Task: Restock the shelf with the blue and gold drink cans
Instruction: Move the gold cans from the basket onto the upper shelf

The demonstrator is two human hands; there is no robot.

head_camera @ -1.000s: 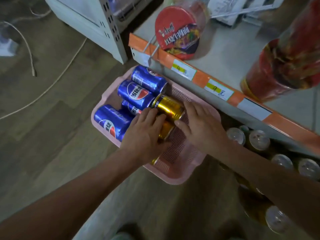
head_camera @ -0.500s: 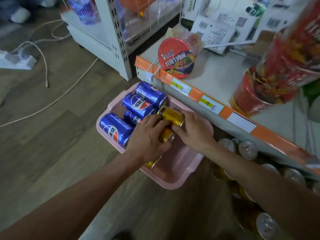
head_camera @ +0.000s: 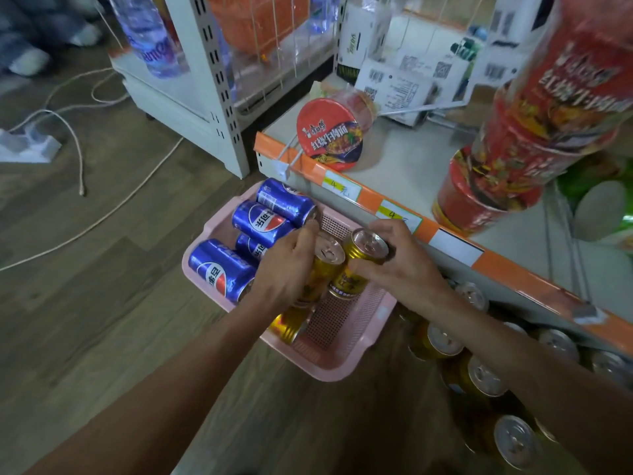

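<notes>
A pink basket (head_camera: 346, 365) sits on the wooden floor beside the shelf. Several blue drink cans (head_camera: 263, 224) lie on their sides in its left half. My left hand (head_camera: 287, 272) grips a gold can (head_camera: 327, 257), tipped upright above the basket. My right hand (head_camera: 394, 265) grips a second gold can (head_camera: 363, 246) right next to it. Another gold can (head_camera: 291, 325) lies in the basket under my left wrist. Under the orange-edged shelf (head_camera: 455, 248), several gold cans (head_camera: 442, 341) stand on the bottom shelf.
Red noodle bowls (head_camera: 330, 135) and stacked red cups (head_camera: 507, 166) stand on the shelf above. A white rack (head_camera: 219, 108) with water bottles is at the back left. A power strip (head_camera: 27, 145) and white cables (head_camera: 113, 207) lie on the floor.
Both hands have lifted a gold can each out of the basket and turned them upright. The view has tilted up toward the shelves.
</notes>
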